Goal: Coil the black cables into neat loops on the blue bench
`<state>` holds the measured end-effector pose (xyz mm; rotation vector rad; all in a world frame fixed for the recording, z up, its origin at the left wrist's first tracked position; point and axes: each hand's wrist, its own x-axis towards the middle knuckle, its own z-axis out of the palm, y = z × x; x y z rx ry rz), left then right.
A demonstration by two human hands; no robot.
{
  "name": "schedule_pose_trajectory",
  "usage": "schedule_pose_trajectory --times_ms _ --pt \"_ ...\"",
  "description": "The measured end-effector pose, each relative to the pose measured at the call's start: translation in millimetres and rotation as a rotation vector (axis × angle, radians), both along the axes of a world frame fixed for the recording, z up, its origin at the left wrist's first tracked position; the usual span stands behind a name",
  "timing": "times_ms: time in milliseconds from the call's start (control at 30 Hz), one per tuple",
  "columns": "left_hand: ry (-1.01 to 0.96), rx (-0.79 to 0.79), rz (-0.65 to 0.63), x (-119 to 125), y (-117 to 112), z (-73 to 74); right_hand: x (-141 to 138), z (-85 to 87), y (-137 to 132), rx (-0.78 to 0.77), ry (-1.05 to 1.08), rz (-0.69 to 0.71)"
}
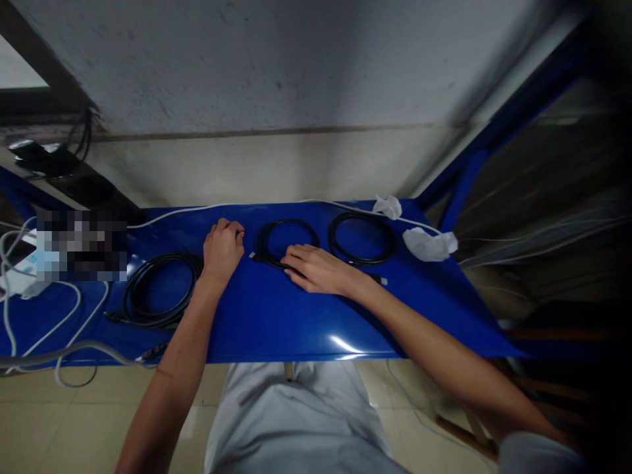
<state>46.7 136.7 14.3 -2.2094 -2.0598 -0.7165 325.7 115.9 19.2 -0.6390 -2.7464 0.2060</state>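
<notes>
Three coiled black cables lie on a blue table (pixel 276 316). My right hand (pixel 316 268) rests flat, fingers stretched out, on the near edge of the middle coil (pixel 286 242). My left hand (pixel 223 249) is curled into a loose fist on the table between the middle coil and the large left coil (pixel 160 289), with nothing visible in it. A third coil (pixel 363 238) lies to the right of my right hand, untouched.
Crumpled white tissue (pixel 428 243) and a smaller wad (pixel 388 206) lie at the table's back right. White and grey cables (pixel 59 322) and a white power strip (pixel 20 276) crowd the left end. A wall stands right behind the table.
</notes>
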Motion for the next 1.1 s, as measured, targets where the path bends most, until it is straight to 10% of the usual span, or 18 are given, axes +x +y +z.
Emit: schedule_pose_trajectory --times_ms 900,1100 --pt "-0.216 0.232 -0.109 -6.6 5.3 8.3 -5.2 -11.2 -3.8 0.021 0.073 0.096" --pt "-0.32 0.217 -0.485 18.1 -6.6 12.6 -7.3 -7.6 -6.2 -0.007 0.135 -0.01"
